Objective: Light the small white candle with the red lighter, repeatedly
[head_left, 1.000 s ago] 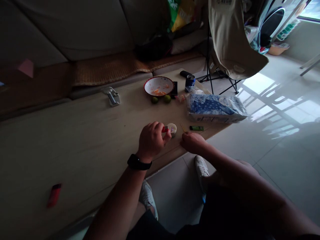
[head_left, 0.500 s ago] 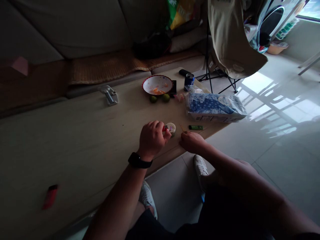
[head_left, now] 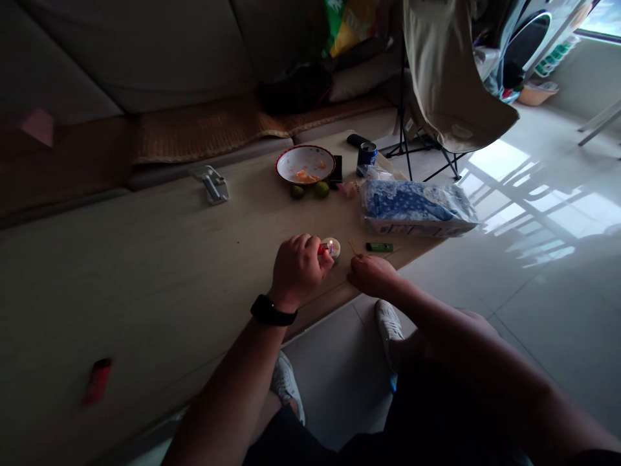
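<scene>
My left hand [head_left: 298, 272] is closed around a red lighter [head_left: 323, 248] with a metal top. A small bright flame [head_left: 330, 243] shows at its tip, over a pale round container [head_left: 336, 252] with a purplish bit on top. The left fingers partly cover this container. My right hand [head_left: 371, 275] rests at the table edge with its fingers pressed together. Thin pale sticks [head_left: 354, 246] show just beyond the right fingertips; whether the hand grips one, I cannot tell. A green lighter [head_left: 380, 247] lies behind the right hand.
On the table [head_left: 145, 278] are a red-rimmed bowl [head_left: 303, 155] with orange pieces, two green fruits [head_left: 321, 189], a blue can [head_left: 367, 155], a plastic-wrapped blue pack [head_left: 417, 207], a grey holder [head_left: 213, 184] and another red lighter [head_left: 98, 382]. A folding chair [head_left: 444, 84] stands beyond.
A bright flame now shows at the red lighter's tip, where none was plain before. My left hand has shifted very slightly; my right hand stays in place.
</scene>
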`<action>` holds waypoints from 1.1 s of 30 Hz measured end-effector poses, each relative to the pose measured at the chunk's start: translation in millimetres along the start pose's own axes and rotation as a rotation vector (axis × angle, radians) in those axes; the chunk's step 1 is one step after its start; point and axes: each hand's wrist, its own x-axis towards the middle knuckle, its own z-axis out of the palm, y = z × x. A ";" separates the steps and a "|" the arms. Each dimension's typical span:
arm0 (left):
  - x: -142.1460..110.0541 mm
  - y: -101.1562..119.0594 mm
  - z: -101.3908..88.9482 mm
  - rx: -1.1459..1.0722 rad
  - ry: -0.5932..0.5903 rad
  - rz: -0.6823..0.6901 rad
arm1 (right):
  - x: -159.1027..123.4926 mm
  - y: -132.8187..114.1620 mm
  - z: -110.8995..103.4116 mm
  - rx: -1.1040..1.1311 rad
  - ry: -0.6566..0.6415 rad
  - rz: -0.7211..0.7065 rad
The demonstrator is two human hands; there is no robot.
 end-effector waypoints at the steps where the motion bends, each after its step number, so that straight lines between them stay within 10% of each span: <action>1: 0.0 0.3 -0.3 -0.003 -0.003 -0.005 | 0.0 0.1 0.4 0.003 0.006 -0.002; 33: -14.6 -26.1 -14.2 -0.118 0.091 -0.060 | -2.0 1.7 -0.9 -0.001 0.018 -0.031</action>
